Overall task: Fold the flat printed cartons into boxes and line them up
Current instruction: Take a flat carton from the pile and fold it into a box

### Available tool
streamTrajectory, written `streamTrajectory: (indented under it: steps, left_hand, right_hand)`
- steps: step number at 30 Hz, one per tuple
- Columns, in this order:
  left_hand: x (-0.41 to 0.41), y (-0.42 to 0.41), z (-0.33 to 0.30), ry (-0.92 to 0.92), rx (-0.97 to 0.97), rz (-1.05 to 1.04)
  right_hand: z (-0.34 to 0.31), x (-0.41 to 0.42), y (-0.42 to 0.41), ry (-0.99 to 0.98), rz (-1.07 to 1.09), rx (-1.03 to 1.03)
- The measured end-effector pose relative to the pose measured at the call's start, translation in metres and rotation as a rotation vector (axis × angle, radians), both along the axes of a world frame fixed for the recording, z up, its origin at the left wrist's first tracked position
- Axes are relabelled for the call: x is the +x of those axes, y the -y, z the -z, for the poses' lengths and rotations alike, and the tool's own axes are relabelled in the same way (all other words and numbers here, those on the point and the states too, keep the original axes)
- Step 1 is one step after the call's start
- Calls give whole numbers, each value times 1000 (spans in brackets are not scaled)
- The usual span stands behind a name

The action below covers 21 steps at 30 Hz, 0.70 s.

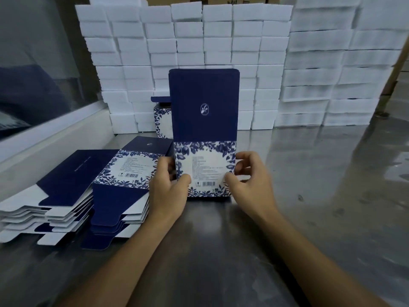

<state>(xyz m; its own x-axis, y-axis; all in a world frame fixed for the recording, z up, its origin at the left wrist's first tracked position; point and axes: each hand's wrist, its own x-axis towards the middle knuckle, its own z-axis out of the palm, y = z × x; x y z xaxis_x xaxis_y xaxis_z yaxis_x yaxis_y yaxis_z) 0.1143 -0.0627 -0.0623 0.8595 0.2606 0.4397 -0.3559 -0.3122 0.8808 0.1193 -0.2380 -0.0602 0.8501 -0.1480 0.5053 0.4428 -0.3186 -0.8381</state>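
Now both forearms reach forward over the steel table (309, 173). The left hand (169, 191) and the right hand (250, 176) pinch the upright carton (204, 120) at its lower side edges, fingers curled.

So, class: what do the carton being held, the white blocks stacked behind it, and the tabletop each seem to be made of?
Held carton: looks like printed paperboard, matte navy with floral print; the flat cartons show thin white cut edges.
White blocks: probably foam, with a grainy surface and rough edges.
Tabletop: seemingly brushed metal, likely stainless steel, grey with blurred reflections.
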Motion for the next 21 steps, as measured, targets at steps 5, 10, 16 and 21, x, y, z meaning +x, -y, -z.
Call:
streamTrajectory:
  steps: [5, 10, 16, 21]
  left_hand:
    - [0, 0, -2, -49, -71, 2]
    - [3, -2, 0, 9, 83, -113]
    - [5, 0, 4, -14, 76, -44]
    - [7, -5, 6, -121, 0, 106]
  right_hand:
    - [2, 3, 1, -85, 3, -26]
    - [0, 0, 1, -91, 36, -15]
    - [-4, -6, -1, -45, -55, 15]
    - [-9, -7, -2, -37, -144, 25]
